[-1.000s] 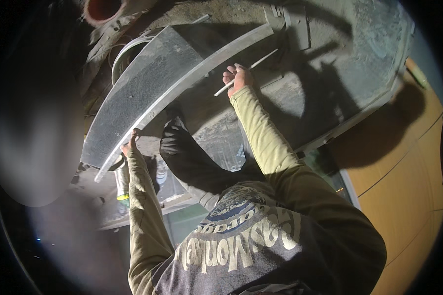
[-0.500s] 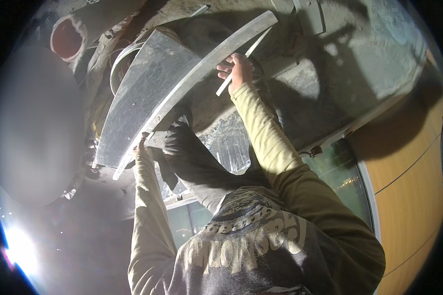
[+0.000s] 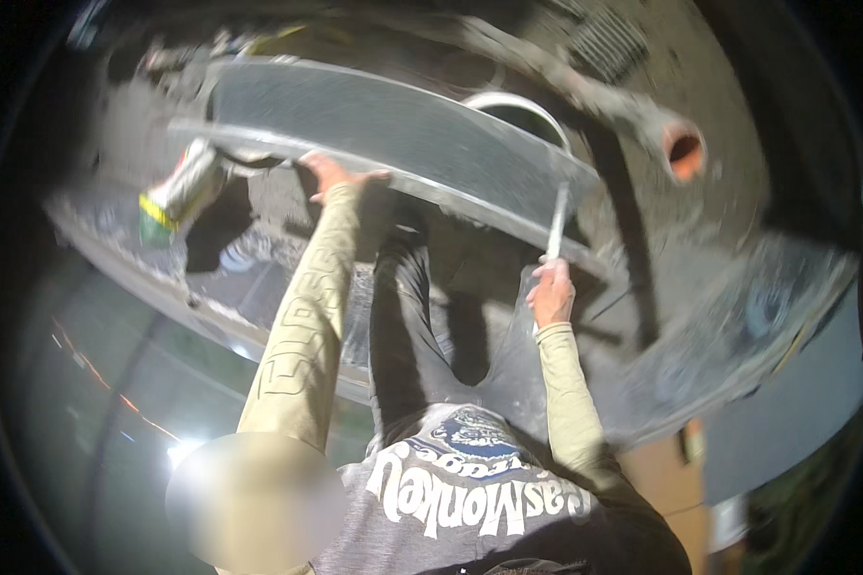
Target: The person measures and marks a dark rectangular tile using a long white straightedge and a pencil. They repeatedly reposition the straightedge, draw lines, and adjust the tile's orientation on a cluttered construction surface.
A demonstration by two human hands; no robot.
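A long dark grey slab [image 3: 374, 110] lies across the view ahead of me. Along its near edge runs a long pale straight bar [image 3: 451, 195], reaching past the slab at the left. My left hand [image 3: 336, 177] grips this bar left of its middle, thumb stretched out along it; some fingertips are hard to make out. Near the slab's right end, my right hand [image 3: 550, 292] is closed around a thin white strip [image 3: 558, 220]. The strip points away from me, its far end over the slab.
A crumpled white bag with a green and yellow end [image 3: 177, 196] lies at the left. Behind the slab shows a round white rim [image 3: 523, 101]. An orange-lined pipe [image 3: 683, 153] lies at the right, a ribbed grey piece [image 3: 607, 45] beyond it. My legs are close below the bar.
My view has swung round, so the slab and bar now run crosswise. My left hand is farther along the bar from its end. The strip in my right hand now points away from me.
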